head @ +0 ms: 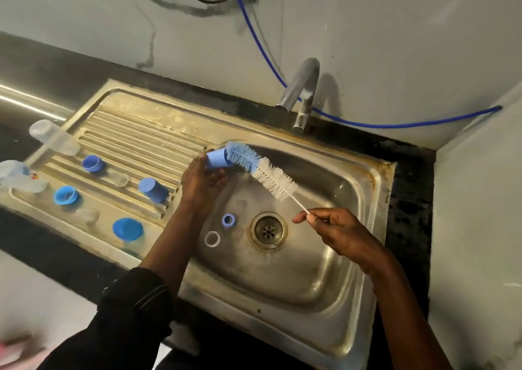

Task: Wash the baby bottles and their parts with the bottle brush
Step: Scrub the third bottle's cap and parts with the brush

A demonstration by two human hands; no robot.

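A blue cap [216, 159] is gripped in the curled fingers of the left hand [202, 182] above the sink [324, 271] basin, with the blue bristles of the bottle brush [262, 172] entered at its mouth. The brush's thin white handle is pinched between thumb and forefinger of the right hand [336, 228], near the drain [268, 230].

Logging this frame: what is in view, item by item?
sink: one, steel, centre
held cap: one, blue, over the sink's left rim
bottle brush: one, blue and white bristles, over the sink, tip in the held cap
blue parts: four, drainboard
clear bottles: two, blurred, drainboard's left edge
rings: two, blue and white, sink floor
tap: one, chrome, behind sink
hose: one, blue, along wall
left hand: grips held cap
right hand: pinches brush handle
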